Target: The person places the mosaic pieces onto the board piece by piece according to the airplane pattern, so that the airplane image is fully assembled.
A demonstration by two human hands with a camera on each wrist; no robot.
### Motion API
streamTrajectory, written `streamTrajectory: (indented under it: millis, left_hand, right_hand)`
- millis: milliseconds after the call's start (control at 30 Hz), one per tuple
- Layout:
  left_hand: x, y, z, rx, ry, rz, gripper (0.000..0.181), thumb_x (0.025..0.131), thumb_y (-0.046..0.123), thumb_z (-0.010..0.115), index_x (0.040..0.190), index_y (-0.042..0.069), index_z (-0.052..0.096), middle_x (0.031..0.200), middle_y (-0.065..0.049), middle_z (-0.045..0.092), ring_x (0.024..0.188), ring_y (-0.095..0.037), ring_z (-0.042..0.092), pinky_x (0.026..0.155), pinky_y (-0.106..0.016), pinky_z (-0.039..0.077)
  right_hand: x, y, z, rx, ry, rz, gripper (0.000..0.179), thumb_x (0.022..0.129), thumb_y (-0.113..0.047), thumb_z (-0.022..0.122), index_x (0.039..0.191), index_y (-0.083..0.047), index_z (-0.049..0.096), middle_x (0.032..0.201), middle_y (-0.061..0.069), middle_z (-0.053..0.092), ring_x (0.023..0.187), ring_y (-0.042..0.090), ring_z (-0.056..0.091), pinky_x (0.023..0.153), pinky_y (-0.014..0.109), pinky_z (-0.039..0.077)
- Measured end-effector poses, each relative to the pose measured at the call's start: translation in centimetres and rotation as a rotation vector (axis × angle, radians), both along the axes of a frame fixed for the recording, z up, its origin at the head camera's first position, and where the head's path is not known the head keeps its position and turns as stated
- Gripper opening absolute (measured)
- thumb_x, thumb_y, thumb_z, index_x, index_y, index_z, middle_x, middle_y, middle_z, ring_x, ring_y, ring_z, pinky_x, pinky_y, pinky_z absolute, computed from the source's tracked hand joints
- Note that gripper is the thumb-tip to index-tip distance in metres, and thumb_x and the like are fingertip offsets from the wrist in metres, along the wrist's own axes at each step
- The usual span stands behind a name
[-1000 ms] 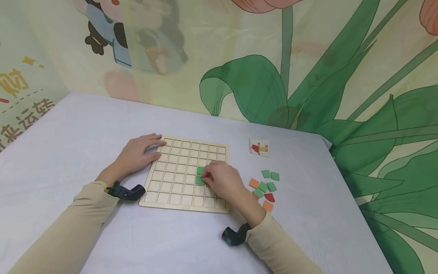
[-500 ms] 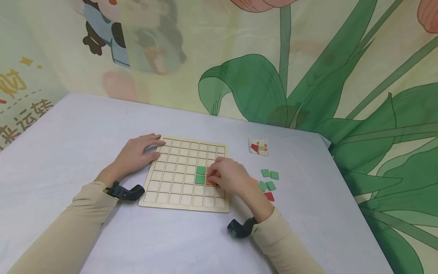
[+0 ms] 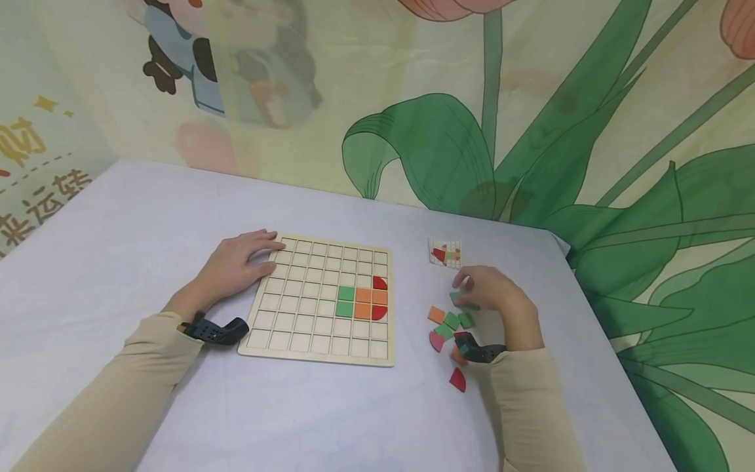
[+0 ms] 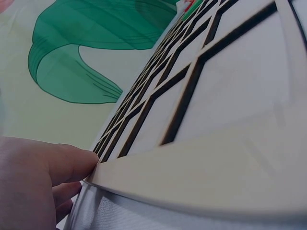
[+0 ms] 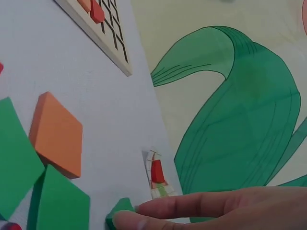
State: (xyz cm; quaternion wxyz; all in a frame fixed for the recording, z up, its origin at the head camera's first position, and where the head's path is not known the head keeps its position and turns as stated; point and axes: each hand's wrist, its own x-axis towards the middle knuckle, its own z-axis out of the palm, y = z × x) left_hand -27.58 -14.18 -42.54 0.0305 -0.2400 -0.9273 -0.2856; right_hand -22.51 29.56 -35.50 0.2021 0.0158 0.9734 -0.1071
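Observation:
My left hand rests at the upper left edge of a pale wooden grid board, fingers extended over its rim. In the left wrist view, a fingertip lies on the board's corner. On the board's right side sit green tiles, orange tiles and red quarter-round tiles. My right hand is over the loose pieces, thumb and index finger pinching a small green tile near the table. Another green tile under the hand is mostly hidden.
Beside the board lie several loose pieces, among them an orange square, green squares, a pink-red quarter-round and a red one. A small pattern card lies behind them. A printed backdrop borders the white table.
My right hand has left the orange tiles on the board and moved right to the loose green tiles. Red quarter-rounds beside the orange tiles are now uncovered. The left hand stays put.

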Motion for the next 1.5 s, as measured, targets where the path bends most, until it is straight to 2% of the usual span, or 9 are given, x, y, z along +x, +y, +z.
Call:
streamTrajectory:
  millis: [200,367,567,733,833,967,1167,1333,1500]
  left_hand:
    - [0.0,-0.2,-0.1,0.002,0.003,0.003,0.04,0.091,0.024,0.057,0.129,0.012,0.059,0.146,-0.015,0.045,0.138,-0.037,0.034,0.112,-0.059,0.022]
    - [0.0,-0.1,-0.1,0.005,0.0,0.006,0.041,0.091,0.025,0.057,0.13,0.011,0.058,0.146,-0.015,0.045,0.138,-0.037,0.034,0.112,-0.058,0.022]
    - [-0.1,0.0,-0.1,-0.003,0.011,0.007,0.041,0.091,0.025,0.057,0.13,0.011,0.058,0.146,-0.015,0.045,0.138,-0.036,0.034,0.112,-0.058,0.023]
    - [-0.1,-0.1,0.0,-0.001,0.027,0.006,0.04,0.091,0.026,0.057,0.128,0.01,0.059,0.144,-0.015,0.046,0.137,-0.038,0.036,0.111,-0.058,0.024]
    - [0.0,-0.1,0.1,0.012,0.027,0.004,0.04,0.091,0.025,0.058,0.128,0.011,0.06,0.144,-0.016,0.047,0.137,-0.038,0.036,0.111,-0.058,0.024]
    - [0.0,0.0,-0.1,0.016,0.017,0.007,0.04,0.09,0.025,0.058,0.128,0.012,0.06,0.144,-0.014,0.047,0.137,-0.037,0.036,0.111,-0.058,0.023]
    - [0.0,0.1,-0.3,0.028,0.016,0.012,0.041,0.089,0.023,0.057,0.128,0.012,0.06,0.143,-0.014,0.048,0.137,-0.036,0.036,0.111,-0.06,0.022]
    - [-0.1,0.1,-0.5,0.018,0.002,0.017,0.041,0.09,0.024,0.057,0.129,0.013,0.059,0.145,-0.012,0.047,0.139,-0.034,0.035,0.111,-0.06,0.02]
    - [-0.2,0.0,-0.5,0.009,0.013,0.017,0.04,0.09,0.025,0.057,0.129,0.014,0.059,0.145,-0.012,0.047,0.138,-0.034,0.035,0.11,-0.061,0.021]
  right_hand:
    - [-0.2,-0.2,-0.5,-0.038,0.012,0.003,0.03,0.083,-0.018,0.072,0.11,-0.008,0.063,0.115,0.016,0.063,0.1,0.029,0.059,0.085,0.043,0.054]
    - [-0.4,-0.8,-1.2,-0.076,0.068,0.027,0.027,0.083,-0.017,0.072,0.106,-0.006,0.062,0.109,0.015,0.064,0.097,0.027,0.058,0.085,0.041,0.054]
    - [-0.8,-2.7,-1.8,-0.121,0.262,0.082,0.015,0.085,-0.014,0.07,0.096,-0.007,0.063,0.097,0.01,0.066,0.09,0.024,0.059,0.082,0.039,0.053]
    - [-1.1,-5.9,-1.7,-0.171,0.44,0.097,0.013,0.086,-0.014,0.069,0.094,-0.007,0.062,0.088,0.007,0.065,0.082,0.021,0.056,0.074,0.033,0.052]
    - [-0.9,-8.3,-1.6,-0.195,0.493,0.116,0.012,0.086,-0.016,0.069,0.093,-0.01,0.063,0.084,0.003,0.064,0.077,0.018,0.054,0.068,0.028,0.049]
    - [-0.3,-11.7,-1.6,-0.229,0.459,0.152,0.01,0.086,-0.02,0.07,0.093,-0.015,0.065,0.082,-0.003,0.063,0.074,0.015,0.053,0.063,0.024,0.047]
    - [-0.1,-15.7,-2.2,-0.294,0.402,0.207,0.007,0.086,-0.025,0.07,0.09,-0.021,0.065,0.082,-0.009,0.064,0.074,0.012,0.055,0.065,0.024,0.047]
    - [-0.3,-17.4,-3.0,-0.269,0.409,0.265,0.007,0.087,-0.028,0.068,0.091,-0.021,0.066,0.08,-0.01,0.061,0.072,0.01,0.054,0.063,0.024,0.046]
    - [-0.2,-18.0,-3.6,-0.246,0.423,0.277,0.008,0.087,-0.028,0.068,0.091,-0.021,0.068,0.077,-0.01,0.061,0.069,0.008,0.054,0.061,0.022,0.045]
